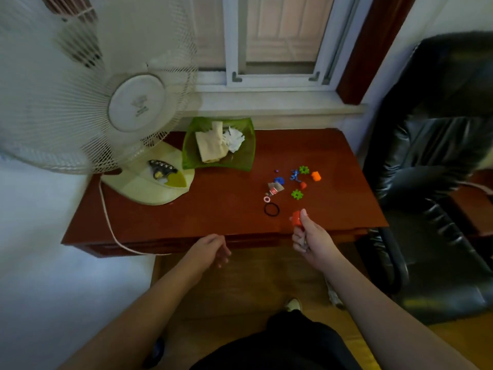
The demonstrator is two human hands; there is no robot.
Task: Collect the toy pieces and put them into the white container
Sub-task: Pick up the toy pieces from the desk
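Several small toy pieces lie on the red-brown table [186, 217]: a green gear [303, 170], an orange block [315, 176], a blue figure [294, 175], a blue gear [278, 180], a small red piece [303, 185] and a second green gear [297, 194]. My right hand [310, 236] pinches a red toy piece [296, 218] between thumb and fingers above the table's front edge. My left hand [210, 249] hangs just in front of the table edge with loosely curled fingers, holding nothing. No white container shows in view.
A black rubber ring [271, 209], a pink ring [266, 199] and a paper scrap [274, 188] lie near the toys. A green dish [192, 153] holds cloth and paper. A white fan [88, 102] stands at left, its cord [112, 228] over the edge. A black chair [432, 169] stands at right.
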